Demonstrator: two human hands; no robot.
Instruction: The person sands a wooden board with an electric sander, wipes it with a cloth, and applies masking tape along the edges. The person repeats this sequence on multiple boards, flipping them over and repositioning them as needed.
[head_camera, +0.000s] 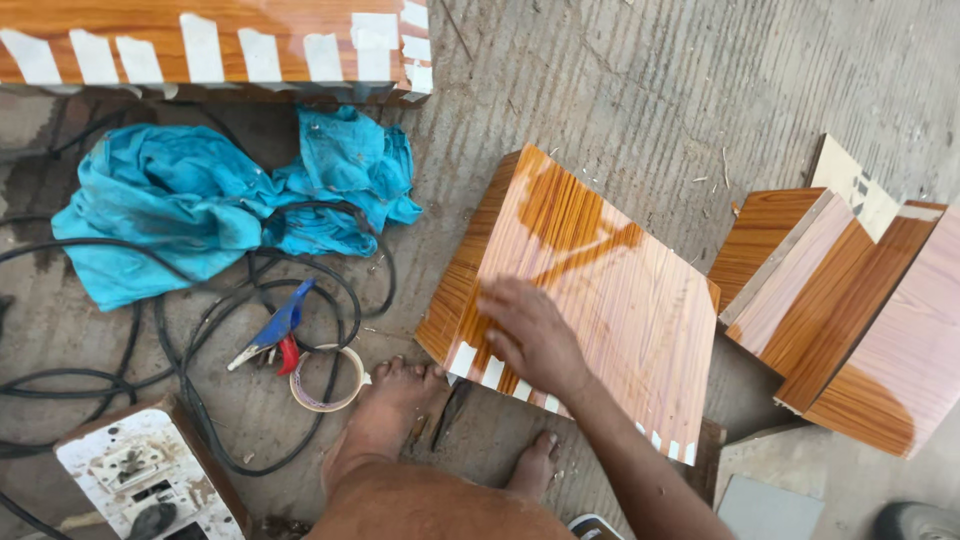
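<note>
feet (400, 410): bare, on the concrete floor (640, 90)
right hand (530, 335): flat, fingers spread, pressing the near edge of the glossy wood-grain panel (600, 270)
left hand: out of view
tape roll (328, 378): left, by black cables (200, 330)
blue cloth (200, 210): further back
taped board (210, 40): farthest

Glossy orange wood-grain laminated box (590, 290), tilted on concrete floor, white tape strips along its near edge.

Concrete floor (640, 90), wood-grain panels (600, 290), blue cloth (180, 210), black cables (200, 340), tape roll (328, 378)
</note>
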